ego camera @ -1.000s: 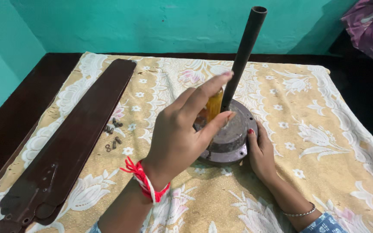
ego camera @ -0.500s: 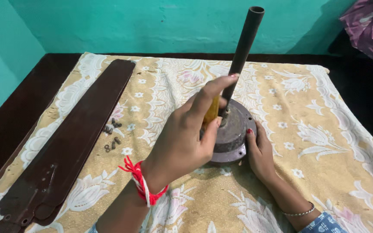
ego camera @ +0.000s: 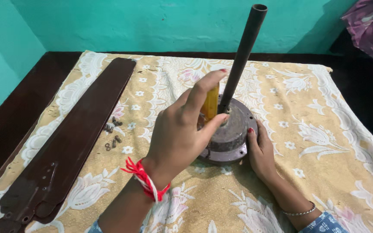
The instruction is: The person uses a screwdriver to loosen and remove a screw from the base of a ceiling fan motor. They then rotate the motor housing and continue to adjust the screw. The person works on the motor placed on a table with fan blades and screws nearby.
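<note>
Okay, left to right. Dark wooden desk [ego camera: 26,99] under a yellow floral cloth [ego camera: 324,125], teal wall behind. Two dark brown fan blades [ego camera: 72,142] lie stacked along the cloth's left side, bracket ends nearest the camera. Just right of them, a small scatter of screws [ego camera: 112,133] sits on the cloth, apart from both blades and hands.

Left hand [ego camera: 180,133], red thread band at the wrist, is over the fan motor hub [ego camera: 234,138]. Its fingers [ego camera: 203,88] are clenched around a yellow screwdriver handle [ego camera: 211,102], held roughly upright with the tip end down at the hub top; the tip itself is hidden behind the hand. Thumb presses in from the right side of the handle.

Hub is a round grey-brown metal housing, flat on the cloth near centre, mounting holes visible around its flange. A dark downrod [ego camera: 242,56] rises from its centre, tilted slightly right, open end at top.

Right hand [ego camera: 262,149] rests on the cloth against the hub's right rim, fingers bent around the rim's edge, bracing rather than fully gripping. Thin bracelet at that wrist. Purple patterned fabric [ego camera: 370,26] at far top right.
</note>
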